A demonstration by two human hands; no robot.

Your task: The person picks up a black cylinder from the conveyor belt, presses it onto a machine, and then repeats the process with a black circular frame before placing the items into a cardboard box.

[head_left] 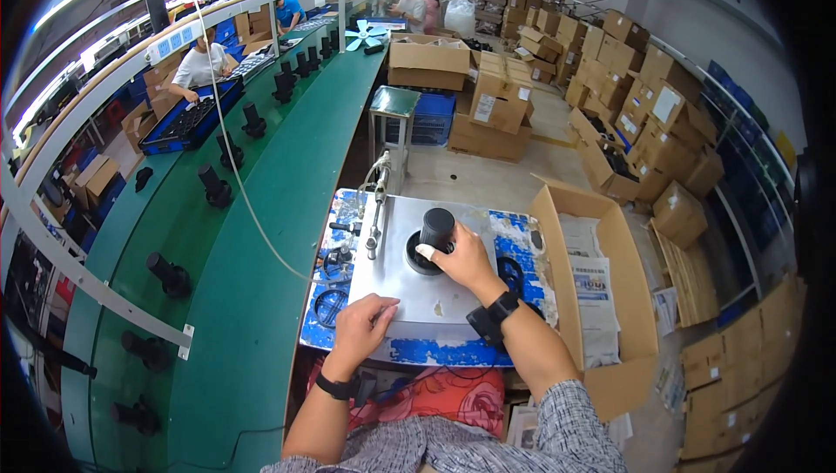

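My right hand (463, 262) is closed around a black plastic cylindrical part (437, 227) with a ribbed upper body. Its base meets a round black ring (424, 257) on top of a metal box fixture (402, 220); the thumb presses near the ring, and the other fingers are partly hidden. Over the fixture's near left corner rests my left hand (364, 330), fingers loosely bent, thumb apart, with nothing seen in it. A metal clamp with a rod (376, 216) stands on the fixture's left side.
Left runs a green conveyor (261, 255) with several black parts like the held one (213, 185). Black round pieces (331, 307) lie on the worn blue-white table (435, 351). An open carton (640, 325) lined with newspaper stands right. A co-worker (200, 68) sits across the conveyor.
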